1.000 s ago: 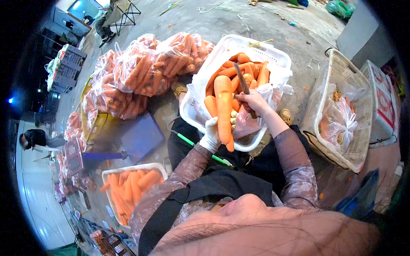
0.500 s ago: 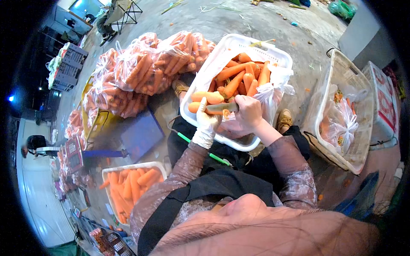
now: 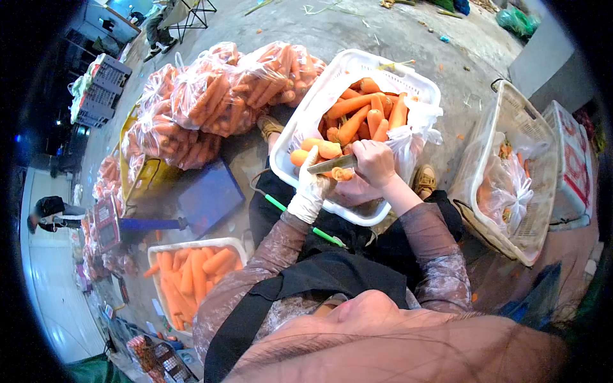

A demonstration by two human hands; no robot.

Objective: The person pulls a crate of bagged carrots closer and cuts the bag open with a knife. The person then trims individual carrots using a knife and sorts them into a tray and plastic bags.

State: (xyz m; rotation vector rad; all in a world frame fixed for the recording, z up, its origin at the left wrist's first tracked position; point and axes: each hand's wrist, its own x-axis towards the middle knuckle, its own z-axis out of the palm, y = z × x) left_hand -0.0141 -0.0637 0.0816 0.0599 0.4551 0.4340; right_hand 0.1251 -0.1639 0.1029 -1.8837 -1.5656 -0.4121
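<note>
My left hand (image 3: 313,185), in a white glove, is closed around a carrot (image 3: 343,173) over the near edge of the white basket (image 3: 300,102). The carrot's stem end sticks out on the right side of the glove. In my bare right hand (image 3: 375,163) is a knife (image 3: 332,164), its blade lying across the held carrot, close to the left thumb. Just beyond the blade, another thick carrot (image 3: 329,148) lies in the basket. More carrots (image 3: 351,124) are piled behind it, and a clear plastic bag lines the basket.
Bagged carrots (image 3: 204,102) are heaped at left, beside a scale with a blue platform (image 3: 207,198). A crate of carrots (image 3: 239,242) stands at lower left. At right is a crate (image 3: 543,210) with plastic bags inside. A person (image 3: 54,214) is at far left.
The knife blade has tilted and now lies more across the carrot. The held carrot's cut end shows more below the blade. The person at far left has moved slightly.
</note>
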